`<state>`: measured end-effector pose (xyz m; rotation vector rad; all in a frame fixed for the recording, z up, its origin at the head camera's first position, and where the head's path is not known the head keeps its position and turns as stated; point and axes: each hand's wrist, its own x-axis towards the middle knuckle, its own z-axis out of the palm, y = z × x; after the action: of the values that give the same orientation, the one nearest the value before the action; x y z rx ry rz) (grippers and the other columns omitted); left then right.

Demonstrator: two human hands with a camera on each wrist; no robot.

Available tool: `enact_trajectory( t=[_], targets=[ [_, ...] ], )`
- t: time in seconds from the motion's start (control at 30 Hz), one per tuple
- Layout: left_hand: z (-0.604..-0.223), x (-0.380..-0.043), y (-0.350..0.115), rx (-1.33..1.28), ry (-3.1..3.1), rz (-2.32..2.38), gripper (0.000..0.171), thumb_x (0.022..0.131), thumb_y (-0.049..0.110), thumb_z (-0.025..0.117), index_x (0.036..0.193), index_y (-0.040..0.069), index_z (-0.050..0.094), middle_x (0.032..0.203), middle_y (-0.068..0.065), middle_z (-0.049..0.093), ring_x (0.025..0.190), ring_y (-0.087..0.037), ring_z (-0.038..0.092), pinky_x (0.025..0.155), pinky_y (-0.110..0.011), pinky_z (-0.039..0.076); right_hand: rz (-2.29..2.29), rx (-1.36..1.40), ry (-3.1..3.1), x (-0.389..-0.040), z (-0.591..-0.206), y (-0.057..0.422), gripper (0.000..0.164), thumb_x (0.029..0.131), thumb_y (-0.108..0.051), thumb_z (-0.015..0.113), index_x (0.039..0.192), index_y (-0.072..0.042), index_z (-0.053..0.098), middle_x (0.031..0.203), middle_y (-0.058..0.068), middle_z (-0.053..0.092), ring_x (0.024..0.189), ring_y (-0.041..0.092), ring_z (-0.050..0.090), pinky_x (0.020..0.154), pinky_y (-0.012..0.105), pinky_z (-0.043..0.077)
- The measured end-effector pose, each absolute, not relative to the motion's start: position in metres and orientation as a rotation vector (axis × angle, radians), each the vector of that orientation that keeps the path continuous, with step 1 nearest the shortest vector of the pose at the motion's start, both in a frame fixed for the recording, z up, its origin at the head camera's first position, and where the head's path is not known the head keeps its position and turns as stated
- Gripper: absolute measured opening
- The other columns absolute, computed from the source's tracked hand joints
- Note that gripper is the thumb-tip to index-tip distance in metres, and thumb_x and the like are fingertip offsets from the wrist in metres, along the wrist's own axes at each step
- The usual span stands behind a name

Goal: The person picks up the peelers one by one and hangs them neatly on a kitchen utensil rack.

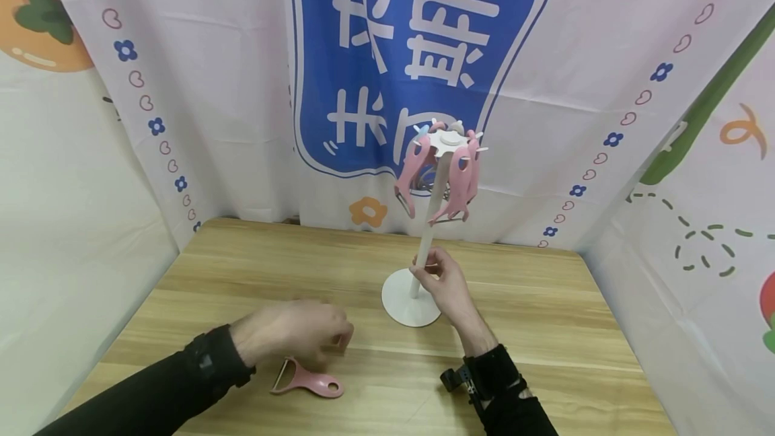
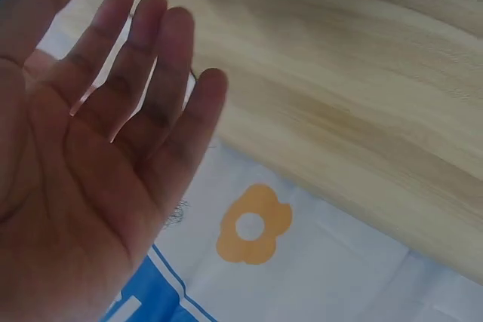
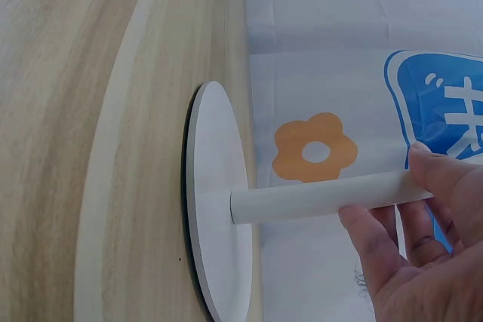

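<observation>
A white stand with a round base [image 1: 399, 305] and a slim pole [image 1: 426, 237] stands upright on the wooden table. Several pink peelers [image 1: 463, 180] hang from the hooks around its top. My right hand [image 1: 449, 288] pinches the lower pole between thumb and fingers, and the right wrist view shows the same hold on the white pole [image 3: 317, 200]. My left hand [image 1: 297, 330], blurred in the head view, is over the table left of the stand. Its palm [image 2: 83, 164] holds nothing, with the fingers loosely extended. One pink peeler [image 1: 313, 382] lies on the table just below that hand.
The wooden table [image 1: 242, 268] ends at a printed cloth backdrop [image 1: 230, 120], with cloth sides at left and right. A light blue item [image 1: 422, 131] shows among the hooks at the stand's top.
</observation>
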<state>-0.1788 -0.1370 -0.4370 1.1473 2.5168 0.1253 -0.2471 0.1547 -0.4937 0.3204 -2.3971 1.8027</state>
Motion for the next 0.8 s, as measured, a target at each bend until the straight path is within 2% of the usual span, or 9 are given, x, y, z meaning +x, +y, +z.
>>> enact_trajectory(
  t=[0.13,0.47,0.6,0.8],
  targets=[
    [-0.441,-0.174,-0.138,1.093,2.481,0.054,0.034,0.07,0.022,0.092,0.091,0.028,0.065,0.092,0.014,0.059,0.079,-0.004,0.051,0.07,-0.027,0.049,1.796,0.316,-2.411,-0.247,-0.494,0.155,0.023,0.095,-0.015,0.075,0.115,-0.007,0.066,0.115,0.013,0.068,0.109,0.032,0.064,0.098,0.054,0.048],
    [-0.447,-0.167,-0.136,1.014,2.439,-0.045,0.041,0.066,0.031,0.096,0.086,0.03,0.06,0.085,0.015,0.055,0.074,-0.007,0.05,0.065,-0.028,0.045,1.764,0.335,-2.424,-0.246,-0.493,0.156,0.017,0.096,-0.018,0.074,0.11,-0.015,0.066,0.109,0.003,0.068,0.105,0.024,0.065,0.096,0.05,0.049],
    [-0.45,-0.164,-0.136,1.002,2.409,-0.088,0.044,0.062,0.026,0.098,0.083,0.03,0.06,0.08,0.015,0.055,0.069,-0.006,0.049,0.059,-0.027,0.043,1.76,0.323,-2.435,-0.247,-0.493,0.156,0.016,0.096,-0.018,0.074,0.11,-0.016,0.066,0.109,0.002,0.068,0.105,0.023,0.064,0.097,0.048,0.049],
    [-0.454,-0.164,-0.135,1.036,2.403,-0.135,0.044,0.06,0.004,0.09,0.081,0.028,0.059,0.075,0.016,0.052,0.064,-0.004,0.048,0.054,-0.025,0.042,1.754,0.324,-2.436,-0.247,-0.493,0.156,0.016,0.096,-0.018,0.074,0.11,-0.016,0.066,0.109,0.003,0.067,0.106,0.023,0.064,0.099,0.048,0.048]
  ],
)
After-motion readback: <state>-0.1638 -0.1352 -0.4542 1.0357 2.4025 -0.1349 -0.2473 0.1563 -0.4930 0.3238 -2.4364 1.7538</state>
